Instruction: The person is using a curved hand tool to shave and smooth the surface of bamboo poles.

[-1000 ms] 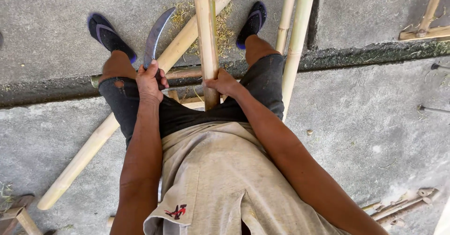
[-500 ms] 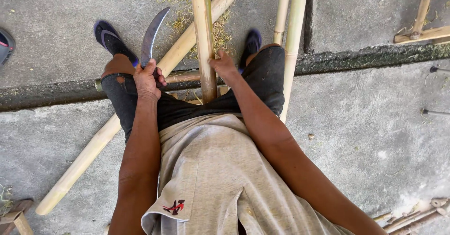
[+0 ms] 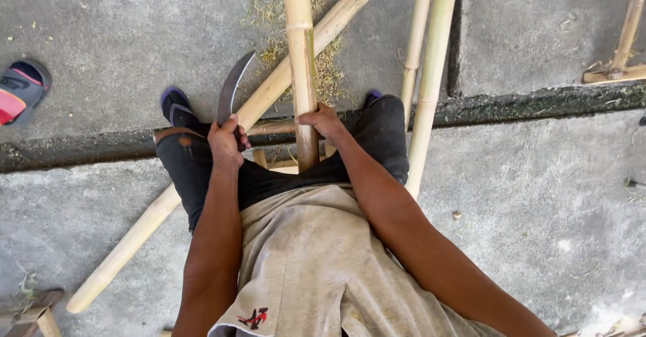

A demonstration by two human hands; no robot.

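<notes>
Left hand fingers curled tight round the handle of a curved knife — handle itself hidden in the fist, dark blade sticks up from the hand toward frame centre-top, tip bending right. Right hand fingers wrapped round a bamboo pole, closed on it just left of centre frame; thumb side faces the left hand. That pole runs near vertical from between the knees up and out the top edge, with a node ring and a green streak above the grip.

Both hands sit over the person's lap, dark shorts below them, beige shirt filling the bottom centre. The left hand rests at the left knee, the right hand at the inner right thigh.

A second, thicker bamboo pole lies diagonal on the concrete floor — from lower left up to upper centre, passing under the left leg and behind the held pole. Two thinner bamboo canes run side by side, top right of centre down to the right thigh. Loose shavings scatter on the floor round the upper poles.

A blue sandal is on the left foot, just left of the blade. A loose red-and-dark sandal lies at the left edge, well apart. Wooden frame pieces sit in the upper right corner. A dark crack crosses the floor, left to right, behind the knees.
</notes>
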